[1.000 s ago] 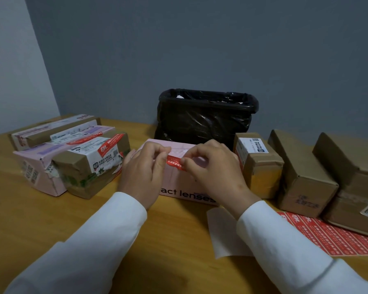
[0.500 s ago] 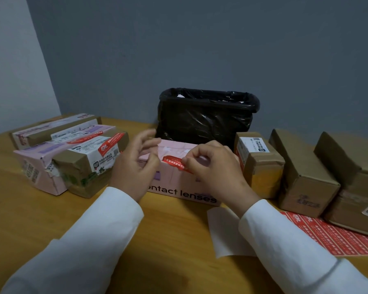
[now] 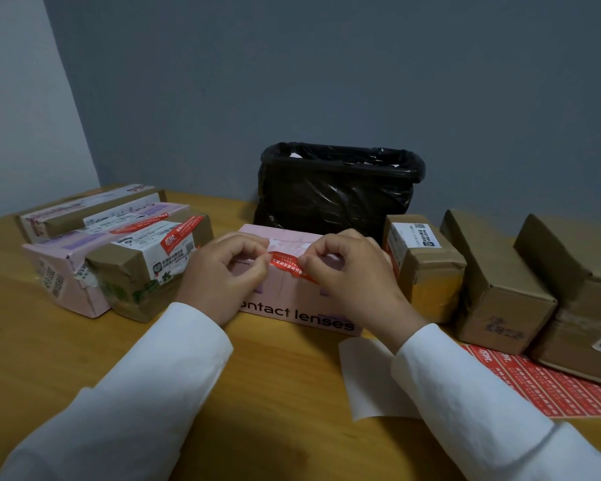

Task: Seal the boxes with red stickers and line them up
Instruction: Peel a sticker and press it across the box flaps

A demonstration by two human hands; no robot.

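A pink box printed "contact lenses" [image 3: 292, 307] lies on the wooden table in front of me. A red sticker [image 3: 285, 263] stretches across its top front edge. My left hand [image 3: 222, 276] pinches the sticker's left end and my right hand [image 3: 351, 276] pinches its right end, fingers curled. To the left lie a pink box [image 3: 66, 272] and a brown box [image 3: 146, 269] with red stickers on top, plus a long brown box [image 3: 84, 213] behind. Three brown boxes [image 3: 427, 269] [image 3: 493, 282] [image 3: 576, 293] stand to the right.
A bin lined with a black bag [image 3: 337, 189] stands behind the pink box against the grey wall. A red sticker sheet [image 3: 542, 383] and a white backing paper [image 3: 372, 380] lie on the table [image 3: 275, 404] at the right front.
My left hand had opened and lifted off the sticker half a second ago; now it has come back and pinches the sticker's left end. The right hand stayed on the sticker.
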